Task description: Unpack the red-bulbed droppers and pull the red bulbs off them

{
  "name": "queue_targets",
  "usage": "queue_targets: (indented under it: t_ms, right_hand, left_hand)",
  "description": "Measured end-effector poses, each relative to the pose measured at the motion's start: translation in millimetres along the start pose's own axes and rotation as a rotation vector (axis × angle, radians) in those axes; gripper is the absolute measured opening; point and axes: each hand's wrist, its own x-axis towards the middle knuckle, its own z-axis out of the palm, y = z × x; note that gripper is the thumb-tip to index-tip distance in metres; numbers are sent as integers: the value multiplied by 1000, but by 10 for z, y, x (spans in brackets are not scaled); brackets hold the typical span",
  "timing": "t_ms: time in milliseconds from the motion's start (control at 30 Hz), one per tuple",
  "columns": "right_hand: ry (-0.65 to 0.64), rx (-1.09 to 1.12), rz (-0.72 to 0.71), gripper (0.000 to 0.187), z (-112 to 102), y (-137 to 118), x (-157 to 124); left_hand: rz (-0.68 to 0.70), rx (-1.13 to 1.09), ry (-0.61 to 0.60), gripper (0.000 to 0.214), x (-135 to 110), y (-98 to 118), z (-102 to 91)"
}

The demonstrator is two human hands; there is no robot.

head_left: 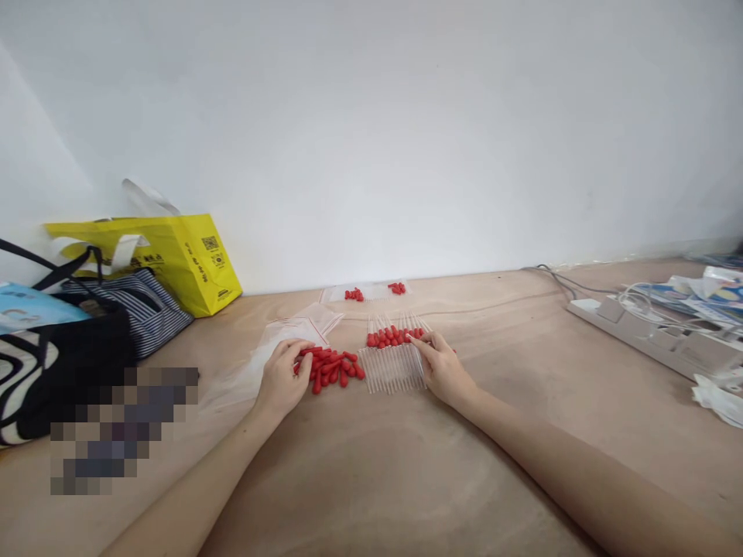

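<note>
A loose pile of red rubber bulbs [333, 367] lies on the wooden table [371, 464]. My left hand [282, 377] rests at the pile's left edge, fingers curled onto the bulbs. Right of the pile is a row of clear droppers [393, 357] with red bulbs fitted at their far ends. My right hand [442, 367] lies against the right side of that row, its fingers pinched on the outermost dropper. Empty clear plastic bags [293, 329] lie behind my left hand.
Two small bags with red bulbs [374, 292] sit near the wall. A yellow bag [174, 259] and striped and black bags [87, 340] stand at the left. A power strip with cables [655, 333] and papers are at the right.
</note>
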Motion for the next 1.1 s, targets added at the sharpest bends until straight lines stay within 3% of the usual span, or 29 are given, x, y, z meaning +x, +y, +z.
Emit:
queue_targets:
  t_ms: [333,633,767,900,1033,1100]
  right_hand:
    - [-82,-86,-16,30,91,-86,-20]
    - [-149,-108,17,18,17,-210,8]
    - [-143,-127,54,21,-44,-220,21]
    - [-180,-229,289,23,-158,-66,133]
    - [-301,-181,797,28,-286,269,335]
    - [-349,-148,890,33,-306,433,439]
  left_hand:
    - [96,221,23,14,-16,210,116]
    - [123,183,-30,19,-45,348,153]
    - [164,185,11,20,-61,375,118]
    - [190,203,69,20,-63,364,132]
    - [206,225,93,20,-50,322,171]
    - [200,231,100,20,-43,304,181]
